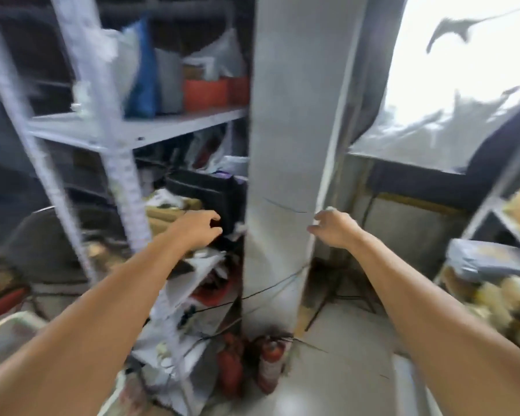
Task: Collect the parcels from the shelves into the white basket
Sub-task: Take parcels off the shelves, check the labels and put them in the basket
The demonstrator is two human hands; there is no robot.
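Note:
The view is blurred by motion. A white metal shelf rack (123, 133) stands on the left with parcels on its boards: a blue bag (143, 73), an orange box (206, 94) and a black box (210, 199) lower down. My left hand (197, 228) is stretched out in front of the black box, fingers loosely curled, holding nothing. My right hand (333, 228) hovers beside the grey pillar (291, 145), fingers apart and empty. A white basket rim (11, 328) shows at the lower left edge.
Two red fire extinguishers (252, 364) lean at the pillar's foot among loose cables. A second rack (499, 265) on the right carries a grey parcel and brown packages. White bags lie below the left shelf. Pale floor opens to the lower right.

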